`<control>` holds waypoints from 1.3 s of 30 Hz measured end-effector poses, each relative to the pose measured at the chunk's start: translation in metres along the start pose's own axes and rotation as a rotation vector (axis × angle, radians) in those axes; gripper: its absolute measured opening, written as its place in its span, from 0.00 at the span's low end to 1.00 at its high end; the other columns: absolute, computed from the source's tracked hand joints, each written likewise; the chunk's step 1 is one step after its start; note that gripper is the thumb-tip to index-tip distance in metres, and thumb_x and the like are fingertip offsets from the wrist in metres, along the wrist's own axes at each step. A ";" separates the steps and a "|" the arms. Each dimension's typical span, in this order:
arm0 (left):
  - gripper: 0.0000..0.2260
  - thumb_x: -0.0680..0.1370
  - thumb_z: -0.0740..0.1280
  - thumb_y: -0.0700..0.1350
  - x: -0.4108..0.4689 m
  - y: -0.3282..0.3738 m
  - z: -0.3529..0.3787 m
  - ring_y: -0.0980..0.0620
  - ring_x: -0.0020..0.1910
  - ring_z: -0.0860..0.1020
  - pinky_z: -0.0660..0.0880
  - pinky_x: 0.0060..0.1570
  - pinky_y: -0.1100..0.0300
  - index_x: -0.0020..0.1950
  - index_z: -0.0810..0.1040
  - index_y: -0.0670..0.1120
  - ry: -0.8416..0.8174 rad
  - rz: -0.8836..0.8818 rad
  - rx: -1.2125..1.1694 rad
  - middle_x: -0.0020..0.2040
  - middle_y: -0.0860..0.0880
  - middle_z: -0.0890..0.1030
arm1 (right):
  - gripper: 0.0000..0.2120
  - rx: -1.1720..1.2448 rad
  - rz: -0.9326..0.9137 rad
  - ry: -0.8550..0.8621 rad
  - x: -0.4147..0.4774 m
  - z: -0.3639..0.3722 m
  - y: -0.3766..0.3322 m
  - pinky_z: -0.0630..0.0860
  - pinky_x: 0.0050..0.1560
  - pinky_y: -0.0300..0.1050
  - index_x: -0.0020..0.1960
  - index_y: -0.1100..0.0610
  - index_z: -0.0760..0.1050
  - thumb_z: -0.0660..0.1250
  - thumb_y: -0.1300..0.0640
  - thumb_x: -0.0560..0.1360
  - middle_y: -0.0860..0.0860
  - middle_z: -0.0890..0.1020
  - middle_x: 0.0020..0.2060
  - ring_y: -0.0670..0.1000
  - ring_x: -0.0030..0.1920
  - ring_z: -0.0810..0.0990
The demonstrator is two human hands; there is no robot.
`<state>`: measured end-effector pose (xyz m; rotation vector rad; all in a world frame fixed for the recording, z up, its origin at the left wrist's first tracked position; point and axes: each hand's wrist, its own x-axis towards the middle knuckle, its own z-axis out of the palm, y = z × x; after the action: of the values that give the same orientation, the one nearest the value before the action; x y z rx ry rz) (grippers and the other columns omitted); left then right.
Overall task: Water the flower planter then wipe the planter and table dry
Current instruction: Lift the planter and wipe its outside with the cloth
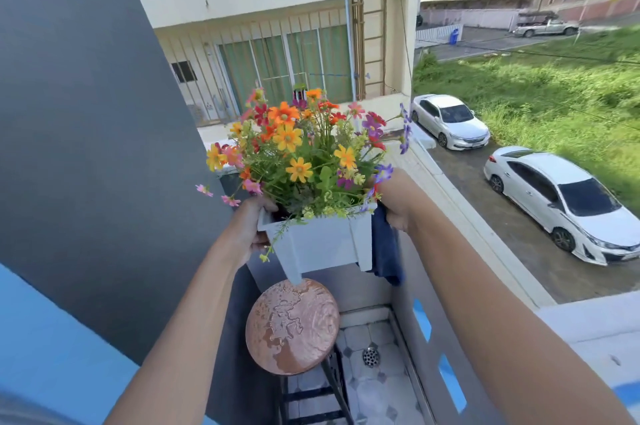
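A white square planter full of orange, yellow, red and purple flowers hangs in the air above a small round brown table. My left hand grips its left rim. My right hand holds its right rim together with a dark blue cloth, which dangles down beside the planter. One planter leg nearly touches the table's far edge. The tabletop glistens with puddles of water.
I stand on a narrow balcony with a dark grey wall on the left and a grey railing on the right. A floor drain sits in the tiled floor below. Parked cars and grass lie far beneath.
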<state>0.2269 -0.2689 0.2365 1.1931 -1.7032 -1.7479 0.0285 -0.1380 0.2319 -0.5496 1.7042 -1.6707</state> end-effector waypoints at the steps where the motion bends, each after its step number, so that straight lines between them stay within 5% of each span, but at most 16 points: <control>1: 0.13 0.75 0.60 0.46 0.000 0.001 0.001 0.53 0.15 0.63 0.58 0.24 0.64 0.31 0.67 0.46 -0.008 0.013 0.001 0.19 0.51 0.70 | 0.14 0.014 0.017 0.021 0.000 0.000 0.004 0.49 0.38 0.47 0.32 0.50 0.61 0.58 0.64 0.71 0.44 0.63 0.20 0.46 0.29 0.62; 6: 0.21 0.76 0.58 0.60 0.014 -0.012 -0.004 0.48 0.31 0.71 0.65 0.26 0.62 0.54 0.79 0.45 -0.056 0.085 -0.217 0.39 0.44 0.78 | 0.20 0.210 0.076 0.218 0.000 0.003 0.026 0.49 0.36 0.47 0.32 0.50 0.55 0.51 0.72 0.75 0.44 0.57 0.19 0.47 0.26 0.55; 10: 0.12 0.75 0.61 0.46 0.011 -0.041 0.008 0.50 0.27 0.69 0.63 0.28 0.60 0.53 0.79 0.45 0.352 0.159 -0.126 0.36 0.45 0.77 | 0.21 0.342 0.073 0.287 -0.002 0.012 0.040 0.51 0.30 0.36 0.33 0.50 0.56 0.56 0.74 0.71 0.46 0.58 0.24 0.46 0.26 0.55; 12: 0.10 0.73 0.61 0.45 0.003 -0.063 0.018 0.47 0.32 0.70 0.66 0.32 0.56 0.51 0.78 0.50 0.483 0.161 -0.089 0.37 0.45 0.77 | 0.20 0.361 0.065 0.318 -0.004 0.017 0.042 0.51 0.32 0.40 0.37 0.50 0.56 0.56 0.73 0.72 0.48 0.57 0.30 0.48 0.31 0.53; 16: 0.20 0.78 0.62 0.43 -0.024 -0.081 0.059 0.50 0.24 0.68 0.63 0.23 0.61 0.67 0.65 0.56 0.231 0.108 -0.158 0.31 0.42 0.75 | 0.22 0.398 0.019 0.349 -0.006 0.027 0.048 0.46 0.39 0.49 0.37 0.49 0.53 0.57 0.74 0.70 0.49 0.53 0.33 0.49 0.35 0.50; 20: 0.34 0.77 0.65 0.45 -0.032 -0.064 0.084 0.49 0.22 0.72 0.65 0.20 0.63 0.77 0.49 0.50 0.154 0.136 -0.158 0.35 0.43 0.84 | 0.20 0.357 0.028 0.364 -0.009 0.037 0.055 0.55 0.36 0.47 0.36 0.51 0.55 0.65 0.67 0.67 0.52 0.60 0.35 0.53 0.39 0.57; 23: 0.37 0.76 0.66 0.47 -0.027 -0.055 0.085 0.48 0.25 0.78 0.74 0.25 0.59 0.77 0.47 0.43 0.244 0.067 -0.090 0.35 0.42 0.85 | 0.20 0.282 -0.017 0.352 -0.012 0.042 0.060 0.55 0.33 0.41 0.34 0.52 0.56 0.66 0.67 0.70 0.50 0.60 0.31 0.49 0.35 0.58; 25: 0.25 0.78 0.64 0.47 -0.025 -0.054 0.081 0.53 0.23 0.80 0.75 0.24 0.63 0.69 0.65 0.34 0.243 0.056 0.033 0.32 0.44 0.83 | 0.22 0.193 -0.071 0.347 -0.013 0.045 0.063 0.54 0.31 0.41 0.33 0.52 0.54 0.66 0.67 0.71 0.49 0.59 0.29 0.49 0.32 0.57; 27: 0.13 0.79 0.60 0.43 -0.023 -0.054 0.075 0.52 0.25 0.81 0.75 0.23 0.63 0.50 0.79 0.35 0.216 0.046 0.147 0.32 0.44 0.82 | 0.19 0.199 -0.126 0.310 -0.016 0.050 0.065 0.58 0.31 0.41 0.35 0.54 0.57 0.67 0.66 0.70 0.52 0.61 0.31 0.50 0.33 0.61; 29: 0.14 0.77 0.59 0.44 -0.019 -0.054 0.070 0.43 0.30 0.81 0.77 0.27 0.54 0.43 0.80 0.36 0.222 0.021 0.105 0.34 0.41 0.83 | 0.13 0.236 -0.169 0.277 -0.024 0.054 0.067 0.62 0.35 0.45 0.38 0.58 0.63 0.69 0.62 0.70 0.54 0.66 0.33 0.50 0.36 0.65; 32: 0.15 0.76 0.62 0.48 -0.020 -0.044 0.063 0.46 0.23 0.77 0.71 0.22 0.60 0.42 0.80 0.37 0.268 0.008 -0.020 0.30 0.42 0.82 | 0.11 0.278 -0.287 0.204 -0.037 0.056 0.074 0.65 0.41 0.48 0.42 0.62 0.70 0.69 0.56 0.75 0.54 0.71 0.35 0.49 0.38 0.69; 39: 0.13 0.77 0.61 0.41 -0.031 -0.017 0.047 0.50 0.18 0.71 0.66 0.18 0.65 0.39 0.79 0.35 0.211 0.044 -0.077 0.22 0.43 0.77 | 0.06 0.017 -0.538 0.151 -0.076 0.064 0.120 0.63 0.35 0.41 0.36 0.62 0.67 0.63 0.65 0.71 0.44 0.68 0.30 0.44 0.33 0.66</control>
<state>0.2102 -0.2140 0.2233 1.2476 -1.5151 -1.5852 0.1453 -0.1180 0.1302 -0.9590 1.7442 -2.1418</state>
